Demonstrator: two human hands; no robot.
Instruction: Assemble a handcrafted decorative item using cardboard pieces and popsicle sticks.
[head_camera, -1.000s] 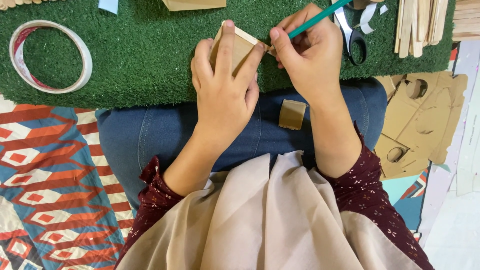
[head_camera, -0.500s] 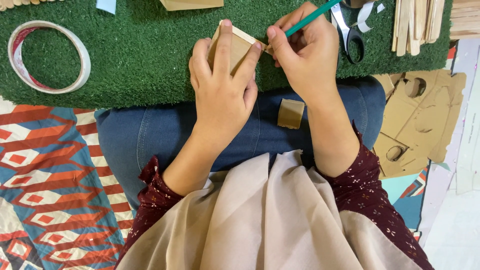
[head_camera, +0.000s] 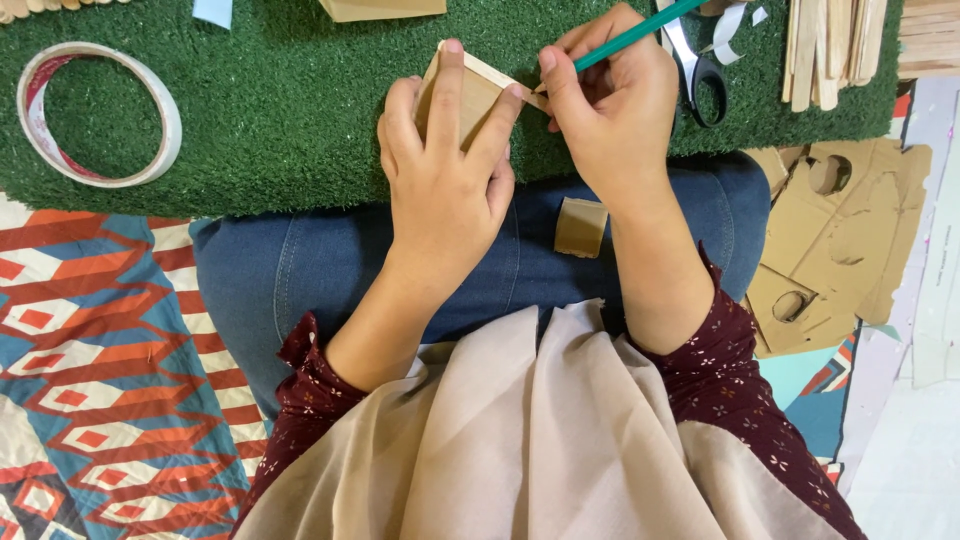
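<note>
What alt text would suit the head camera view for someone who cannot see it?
A person's left hand presses a small brown cardboard piece onto green artificial turf while the right hand marks its edge with a green pencil. A white tape roll lies left, scissors right.

Dark maroon sleeves (head_camera: 730, 370) with tiny pale floral print, pushed up past wrists, cuffs ruffled. Beige scarf (head_camera: 540, 440) draped in soft folds down front. Blue denim (head_camera: 300, 270) over lap, seam stitching visible.
</note>
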